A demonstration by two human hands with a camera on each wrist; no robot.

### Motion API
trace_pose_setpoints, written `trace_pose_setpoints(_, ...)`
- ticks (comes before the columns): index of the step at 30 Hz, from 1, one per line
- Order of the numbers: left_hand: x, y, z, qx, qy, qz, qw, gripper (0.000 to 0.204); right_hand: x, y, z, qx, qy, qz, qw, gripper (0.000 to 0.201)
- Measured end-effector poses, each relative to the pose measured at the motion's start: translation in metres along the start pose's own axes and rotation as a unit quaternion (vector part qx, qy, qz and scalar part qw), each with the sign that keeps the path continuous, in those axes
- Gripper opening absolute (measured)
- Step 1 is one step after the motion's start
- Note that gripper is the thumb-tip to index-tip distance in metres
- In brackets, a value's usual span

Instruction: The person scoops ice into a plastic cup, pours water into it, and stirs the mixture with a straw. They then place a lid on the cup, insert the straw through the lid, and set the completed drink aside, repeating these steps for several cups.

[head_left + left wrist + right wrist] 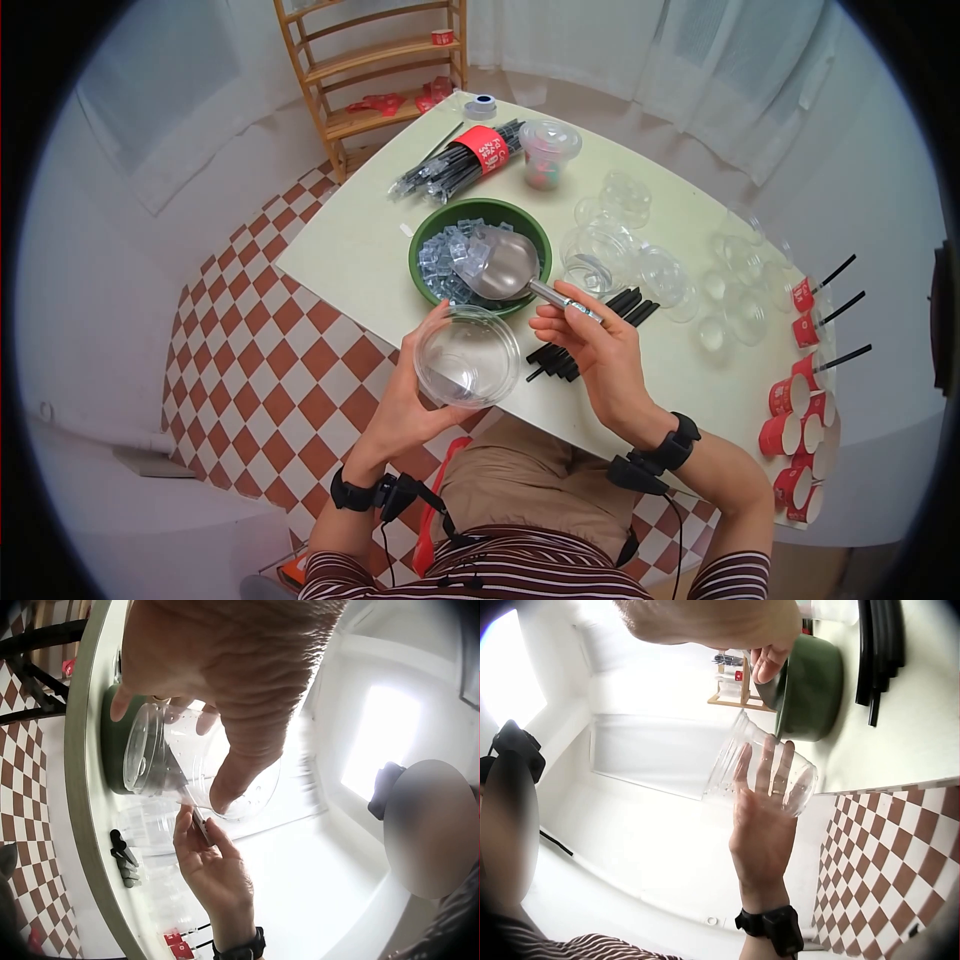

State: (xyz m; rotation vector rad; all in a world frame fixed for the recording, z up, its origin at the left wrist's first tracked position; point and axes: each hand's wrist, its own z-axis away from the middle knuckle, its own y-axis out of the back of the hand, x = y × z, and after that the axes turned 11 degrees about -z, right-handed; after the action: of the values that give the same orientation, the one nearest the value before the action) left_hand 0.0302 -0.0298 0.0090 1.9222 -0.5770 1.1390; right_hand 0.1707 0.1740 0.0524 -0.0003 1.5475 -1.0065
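Observation:
My left hand [402,408] grips a clear plastic cup [467,358] round its side, thumb and fingers on opposite sides. In the head view the cup overlaps the near rim of the green bowl [526,221]. Clear ice cubes [438,262] fill the left part of that bowl. With its fingers round the handle, my right hand [612,368] holds a metal scoop [508,262]. The scoop's bowl lies over the green bowl, some cubes at its left edge. From the right wrist, the cup [799,776] shows tilted, with spread fingers seen through its wall.
Short black tubes [556,362] lie beside my right hand. Clear cups and lids [660,275] spread over the table's middle. Red paper cups [780,435] line the right edge. Behind the bowl are wrapped black straws [455,172] and a lidded cup [548,150]. A wooden shelf [375,60] stands beyond.

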Motion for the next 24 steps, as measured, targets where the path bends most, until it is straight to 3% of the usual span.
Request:
trace_pose_setpoints(16,-0.002,0.002,0.008,0.026,0.039,0.108,0.993,0.101,0.008,0.005,-0.009,-0.019,-0.044,-0.063,0.997,0.043)
trace_pose_setpoints(24,-0.004,0.008,0.009,0.124,0.068,0.122,0.982,0.097,0.015,0.004,-0.009,-0.017,-0.078,-0.097,0.992,0.046)
